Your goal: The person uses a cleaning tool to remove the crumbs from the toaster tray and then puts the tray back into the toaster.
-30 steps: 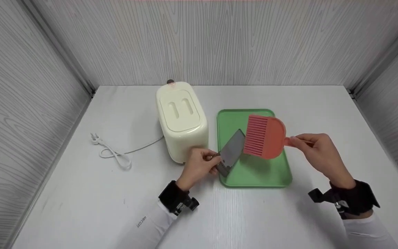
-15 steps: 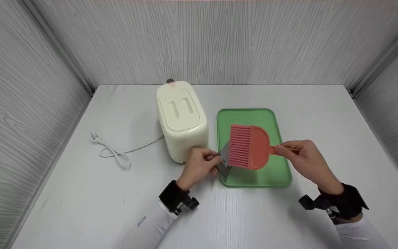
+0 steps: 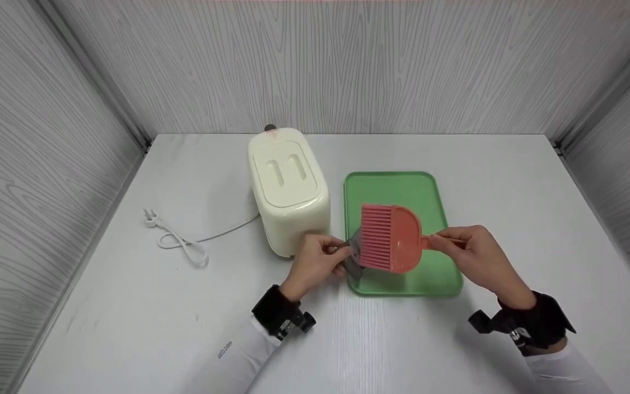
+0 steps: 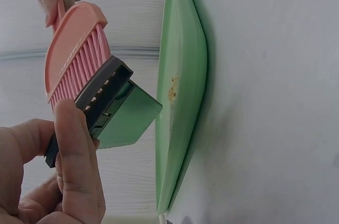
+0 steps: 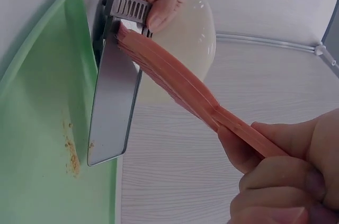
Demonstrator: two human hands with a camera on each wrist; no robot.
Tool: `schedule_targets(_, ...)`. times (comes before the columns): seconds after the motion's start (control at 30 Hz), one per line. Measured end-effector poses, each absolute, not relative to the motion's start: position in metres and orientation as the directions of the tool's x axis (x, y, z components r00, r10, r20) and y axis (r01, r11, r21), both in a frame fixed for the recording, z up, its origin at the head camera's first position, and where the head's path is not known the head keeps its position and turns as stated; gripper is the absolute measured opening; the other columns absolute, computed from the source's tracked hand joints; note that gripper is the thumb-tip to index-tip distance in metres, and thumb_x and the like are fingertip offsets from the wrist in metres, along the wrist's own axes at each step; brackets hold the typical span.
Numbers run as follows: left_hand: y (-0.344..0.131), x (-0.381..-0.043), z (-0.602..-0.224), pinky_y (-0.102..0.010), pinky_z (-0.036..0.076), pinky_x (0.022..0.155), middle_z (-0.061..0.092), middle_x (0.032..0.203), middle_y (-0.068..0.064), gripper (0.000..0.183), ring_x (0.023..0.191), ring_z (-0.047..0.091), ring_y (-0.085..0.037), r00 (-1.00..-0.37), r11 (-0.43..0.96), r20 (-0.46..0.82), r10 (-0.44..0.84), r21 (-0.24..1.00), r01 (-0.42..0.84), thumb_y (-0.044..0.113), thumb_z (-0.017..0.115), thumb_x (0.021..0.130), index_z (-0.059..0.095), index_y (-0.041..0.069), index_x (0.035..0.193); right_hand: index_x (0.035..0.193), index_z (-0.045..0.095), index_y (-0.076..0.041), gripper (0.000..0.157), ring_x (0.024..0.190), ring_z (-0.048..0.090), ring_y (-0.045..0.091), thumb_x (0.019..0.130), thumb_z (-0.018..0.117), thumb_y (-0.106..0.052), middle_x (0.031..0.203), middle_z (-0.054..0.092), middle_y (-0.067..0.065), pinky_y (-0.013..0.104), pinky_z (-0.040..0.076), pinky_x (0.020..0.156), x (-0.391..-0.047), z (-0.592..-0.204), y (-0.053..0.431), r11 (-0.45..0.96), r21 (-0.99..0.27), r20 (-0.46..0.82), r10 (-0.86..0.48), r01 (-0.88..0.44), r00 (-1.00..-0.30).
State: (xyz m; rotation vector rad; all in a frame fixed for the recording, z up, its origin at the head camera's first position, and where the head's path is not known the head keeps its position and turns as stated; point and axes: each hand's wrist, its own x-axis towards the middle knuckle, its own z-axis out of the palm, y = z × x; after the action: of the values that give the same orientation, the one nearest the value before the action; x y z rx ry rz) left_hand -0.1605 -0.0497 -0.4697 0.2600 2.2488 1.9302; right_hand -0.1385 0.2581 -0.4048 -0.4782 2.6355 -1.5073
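In the head view my left hand (image 3: 318, 261) pinches the dark slotted end of a grey metal crumb tray (image 5: 113, 102). The crumb tray slants over the left side of a green serving tray (image 3: 402, 186). My right hand (image 3: 476, 260) grips the thin handle of a coral brush (image 3: 406, 241). Its pink bristles (image 3: 376, 238) cover much of the crumb tray from above. From the right wrist, the bristle tips lie against the crumb tray near its slotted end. Brown crumbs (image 5: 72, 159) dot the green tray below, and a few cling to the crumb tray's far end.
A cream toaster (image 3: 293, 191) stands just left of the green tray, close beside my left hand. Its white cord and plug (image 3: 152, 220) lie on the white table (image 3: 211, 306) further left. Grey wood-patterned panels (image 3: 348, 65) enclose the back and sides.
My right hand has moved the brush left and toward me, from the crumb tray's outer end to near my left fingers, slowing lately. My left hand and the crumb tray hold still.
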Motion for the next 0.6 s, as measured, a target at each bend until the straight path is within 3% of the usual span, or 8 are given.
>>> schedule_targets(0.27, -0.0499, -0.1605, -0.4697, -0.049, 0.065, 0.058, 0.073, 0.075, -0.016, 0.014, 0.049, 0.062, -0.009, -0.971, 0.144, -0.023, 0.238, 0.989, 0.012, 0.002, 0.075, 0.092, 0.076, -0.009, 0.1, 0.107, 0.081, -0.01, 0.02, 0.092, 0.072, 0.003, 0.104, 0.066, -0.023, 0.099, 0.08, 0.001, 0.012, 0.051, 0.078, -0.1395, -0.4054, 0.264, 0.565, -0.792, 0.096, -0.262, -0.233, -0.96)
schedule_targets(0.6, -0.0497, -0.1602, -0.4693, -0.052, 0.065, 0.06, 0.072, 0.073, -0.011, 0.013, 0.049, 0.062, -0.008, -0.969, 0.145, -0.035, 0.244, 0.989, 0.0, 0.002, 0.074, 0.093, 0.076, -0.008, 0.1, 0.108, 0.082, -0.011, 0.021, 0.092, 0.07, 0.001, 0.103, 0.067, -0.025, 0.099, 0.08, 0.002, 0.011, 0.047, 0.078, -0.1393, -0.4053, 0.2664, 0.62, -0.745, 0.128, -0.229, -0.246, -0.965)
